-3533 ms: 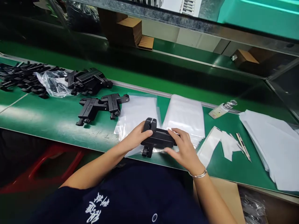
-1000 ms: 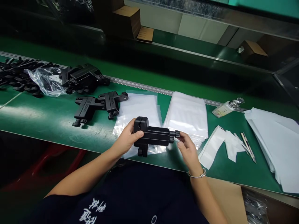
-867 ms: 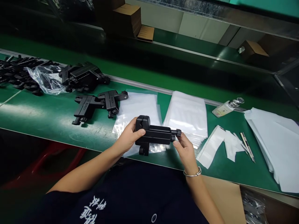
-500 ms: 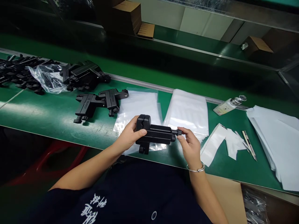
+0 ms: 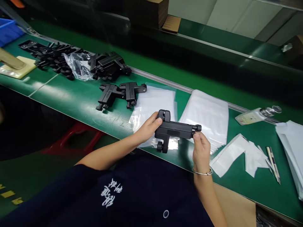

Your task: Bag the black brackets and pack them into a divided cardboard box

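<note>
A black plastic clamp bracket (image 5: 175, 130) is held level above the bench edge, with a jaw at its top left and a knobbed arm below. My left hand (image 5: 149, 128) grips its left end, thumb on top by the jaw. At the other end, my right hand (image 5: 200, 146) pinches the lower knob with thumb and fingers; another knob sticks out just above. Under the bracket lie clear plastic bags (image 5: 156, 105). Two similar brackets, one lettered BOSCH (image 5: 108, 94) and another (image 5: 130, 94), rest behind my left hand.
A stack of white plastic bags (image 5: 208, 110) lies right of centre. Beyond it are a pump bottle (image 5: 252, 116), torn white paper (image 5: 228, 154), tweezers-like tools (image 5: 273, 164) and white sheets (image 5: 292, 148). More black brackets (image 5: 110, 64) pile up at the back left, near a blue bin (image 5: 9, 33).
The view has swung left. My right fingers have shifted from the end knob to the knob below it. The bracket has rolled slightly, showing more of its flat side.
</note>
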`<state>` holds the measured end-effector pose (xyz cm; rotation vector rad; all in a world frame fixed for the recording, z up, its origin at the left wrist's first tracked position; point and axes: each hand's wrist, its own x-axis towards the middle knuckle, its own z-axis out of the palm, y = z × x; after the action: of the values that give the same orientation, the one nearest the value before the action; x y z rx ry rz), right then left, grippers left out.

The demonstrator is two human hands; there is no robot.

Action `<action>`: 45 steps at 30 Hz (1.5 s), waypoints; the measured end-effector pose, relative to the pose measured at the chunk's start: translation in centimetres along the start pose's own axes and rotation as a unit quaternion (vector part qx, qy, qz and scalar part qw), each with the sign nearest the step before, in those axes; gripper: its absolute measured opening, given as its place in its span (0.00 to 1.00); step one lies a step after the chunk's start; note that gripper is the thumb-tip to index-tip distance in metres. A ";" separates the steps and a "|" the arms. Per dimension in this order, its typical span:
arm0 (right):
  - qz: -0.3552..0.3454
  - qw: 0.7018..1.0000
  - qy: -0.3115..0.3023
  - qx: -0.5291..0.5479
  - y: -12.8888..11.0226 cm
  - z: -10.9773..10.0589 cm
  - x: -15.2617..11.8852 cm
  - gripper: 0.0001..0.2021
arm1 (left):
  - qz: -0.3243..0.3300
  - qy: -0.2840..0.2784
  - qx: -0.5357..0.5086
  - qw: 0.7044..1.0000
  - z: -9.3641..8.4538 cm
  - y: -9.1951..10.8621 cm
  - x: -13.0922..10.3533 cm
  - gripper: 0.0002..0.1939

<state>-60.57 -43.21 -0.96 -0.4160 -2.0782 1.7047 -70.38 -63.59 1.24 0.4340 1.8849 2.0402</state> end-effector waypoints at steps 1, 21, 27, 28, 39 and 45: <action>0.000 1.000 0.005 -0.013 -0.1 0.1 0.1 0.17 | -0.007 0.002 -0.009 1.000 0.1 -0.1 0.0 0.28; 0.050 0.982 0.056 0.174 1.4 2.2 1.5 0.17 | 0.098 -0.047 0.093 0.990 -0.2 -0.2 -0.3 0.34; 0.049 0.985 0.031 0.163 1.9 1.6 1.7 0.17 | 0.072 -0.019 0.028 0.997 -0.3 0.0 -0.2 0.32; 0.057 0.984 0.032 0.163 2.0 1.4 1.8 0.16 | 0.072 -0.023 0.036 0.997 -0.3 0.0 -0.3 0.33; -0.322 0.921 -0.139 -0.170 -0.5 3.0 -1.9 0.18 | -0.159 0.192 -0.352 0.902 -0.4 0.1 3.3 0.16; -0.326 0.926 -0.130 -0.137 -1.4 3.3 -2.8 0.17 | -0.189 0.183 -0.384 0.885 0.1 1.0 3.1 0.17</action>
<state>-59.77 -47.64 -0.45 0.4194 -2.2884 1.1198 -73.13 -62.24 2.26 -0.5104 1.0233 2.4492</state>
